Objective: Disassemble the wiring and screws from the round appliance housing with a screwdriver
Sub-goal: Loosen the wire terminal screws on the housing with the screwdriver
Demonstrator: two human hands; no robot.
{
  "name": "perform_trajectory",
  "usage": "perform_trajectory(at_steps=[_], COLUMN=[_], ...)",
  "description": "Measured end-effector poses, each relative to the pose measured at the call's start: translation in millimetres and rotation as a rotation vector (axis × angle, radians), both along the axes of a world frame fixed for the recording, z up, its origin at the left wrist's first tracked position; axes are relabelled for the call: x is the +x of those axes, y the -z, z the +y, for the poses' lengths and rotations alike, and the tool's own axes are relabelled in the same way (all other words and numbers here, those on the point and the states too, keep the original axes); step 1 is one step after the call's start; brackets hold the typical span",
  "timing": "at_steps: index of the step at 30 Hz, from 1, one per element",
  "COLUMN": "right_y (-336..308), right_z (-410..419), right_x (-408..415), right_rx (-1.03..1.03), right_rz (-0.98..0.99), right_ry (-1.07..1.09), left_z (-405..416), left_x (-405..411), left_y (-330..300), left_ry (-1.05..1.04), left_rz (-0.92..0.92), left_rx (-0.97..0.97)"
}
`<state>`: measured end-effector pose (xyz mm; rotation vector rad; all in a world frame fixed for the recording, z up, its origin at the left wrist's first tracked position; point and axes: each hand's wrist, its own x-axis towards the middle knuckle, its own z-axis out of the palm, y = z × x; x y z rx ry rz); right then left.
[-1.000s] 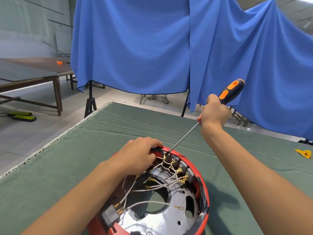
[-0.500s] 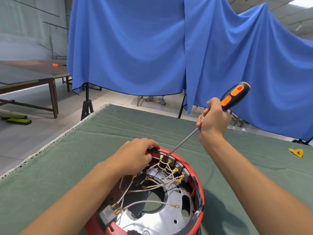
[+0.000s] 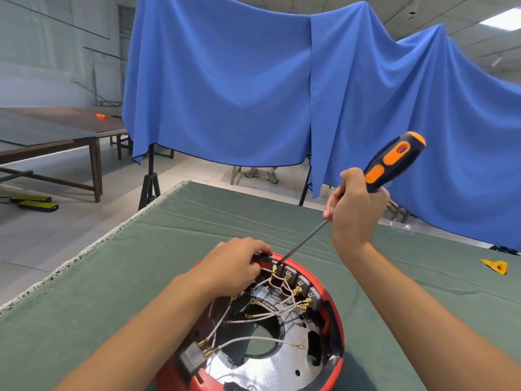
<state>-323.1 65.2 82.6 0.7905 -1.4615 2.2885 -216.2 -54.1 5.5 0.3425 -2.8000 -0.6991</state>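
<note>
A round red appliance housing (image 3: 334, 314) lies open side up on the green cloth, near the bottom middle. Inside it are a shiny metal plate (image 3: 270, 368), white wires (image 3: 253, 338) with brass terminals and a row of switch blocks along the far rim. My left hand (image 3: 231, 263) grips the far left rim of the housing. My right hand (image 3: 355, 204) holds a black and orange screwdriver (image 3: 394, 162). Its shaft slants down and left, and its tip sits at a brass terminal (image 3: 275, 268) on the far rim, just right of my left fingers.
The green cloth covers the table (image 3: 141, 277), whose left edge runs diagonally at left. A small yellow object (image 3: 494, 266) lies on the cloth at far right. A blue curtain (image 3: 253, 94) hangs behind, with dark wooden tables (image 3: 56, 134) at back left.
The view has shifted slightly. My right hand and the screwdriver handle have moved a little up and right, while the tip stays at the rim terminal. My left hand keeps its grip.
</note>
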Motion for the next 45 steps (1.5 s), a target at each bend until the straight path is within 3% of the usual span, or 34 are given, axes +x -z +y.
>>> perform_trajectory(at_steps=[35, 45], right_y=[2, -4], right_z=[-4, -12], right_x=[24, -24], right_rx=[0.108, 0.085], right_rz=[0.209, -0.153], right_ry=[-0.068, 0.038], left_z=[0, -3], left_x=[0, -3], left_y=[1, 2], left_ry=[0.008, 0.014], left_rz=[0.002, 0.005], left_rx=[0.009, 0.005])
